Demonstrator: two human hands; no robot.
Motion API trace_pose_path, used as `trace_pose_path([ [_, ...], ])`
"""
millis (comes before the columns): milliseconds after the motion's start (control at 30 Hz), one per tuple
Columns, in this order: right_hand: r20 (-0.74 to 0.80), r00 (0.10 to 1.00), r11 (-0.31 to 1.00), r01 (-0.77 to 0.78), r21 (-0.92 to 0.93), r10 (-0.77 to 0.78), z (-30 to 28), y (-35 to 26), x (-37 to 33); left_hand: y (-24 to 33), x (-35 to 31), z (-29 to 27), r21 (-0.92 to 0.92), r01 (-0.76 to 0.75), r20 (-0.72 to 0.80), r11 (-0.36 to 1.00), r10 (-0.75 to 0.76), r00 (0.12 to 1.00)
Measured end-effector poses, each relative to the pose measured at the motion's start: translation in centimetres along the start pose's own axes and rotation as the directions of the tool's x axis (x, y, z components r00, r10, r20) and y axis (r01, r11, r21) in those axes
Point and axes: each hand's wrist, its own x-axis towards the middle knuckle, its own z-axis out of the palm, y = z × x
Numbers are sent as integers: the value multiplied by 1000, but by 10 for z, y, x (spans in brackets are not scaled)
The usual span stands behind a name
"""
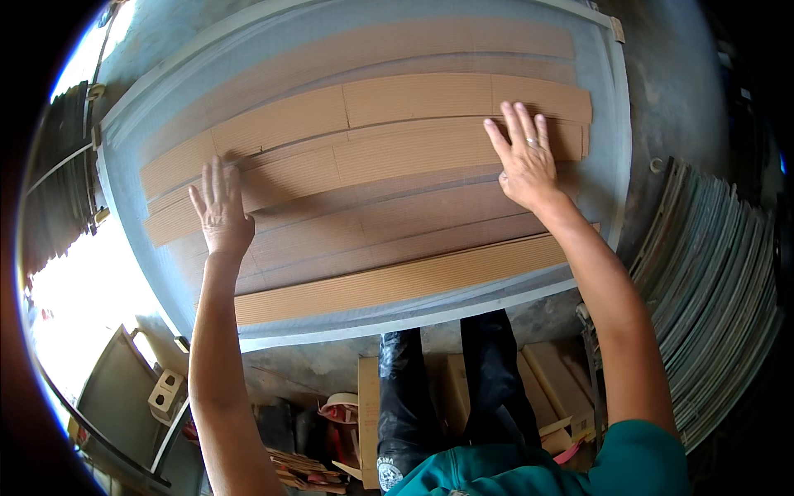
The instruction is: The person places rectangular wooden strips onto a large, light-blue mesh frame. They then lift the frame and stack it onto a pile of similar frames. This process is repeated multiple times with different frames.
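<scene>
A wide frame [616, 107] with pale edges and greyish mesh lies before me. Across its middle run two long brown corrugated cardboard strips, a farther one [422, 99] and a nearer one [413, 153], their edges close together. My left hand [223, 219] is open over the left part of the strips, fingers spread. Toward their right end, my right hand [529, 169] is also open, a ring on one finger. Whether either palm touches the cardboard I cannot tell. Another bright strip [397, 283] lies along the near side. Duller brown strips [372, 223] show as if through the mesh.
At the right stands a large stack of thin, flat grey-green panels [703, 289]. Cardboard boxes [558, 380] and a reddish bucket [341, 413] sit below the frame's near edge, around my legs. A block with holes [168, 395] is at the lower left.
</scene>
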Motion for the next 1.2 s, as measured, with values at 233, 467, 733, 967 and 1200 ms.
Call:
trace_pose_path([
  [233, 55, 998, 997, 15, -75, -11, 20, 14, -32, -11, -28, 23, -89, -39, 70, 995, 46, 997],
  [467, -3, 1000, 997, 8, -83, -9, 11, 53, 56, -35, 60, 4, -64, -52, 56, 997, 56, 997],
  [733, 139, 984, 993, 106, 51, -113, -36, 13, -108, -14, -120, -19, -196, -225, 92, 954, 246, 965],
  [967, 317, 939, 990, 119, 72, -136, 23, -3, -165, 27, -176, 33, -187, -165, 203, 968, 203, 958],
  [1200, 245, 952, 980, 158, 119, -183, 30, 15, -124, 5, -142, 54, -133, -97, 244, 986, 127, 961],
])
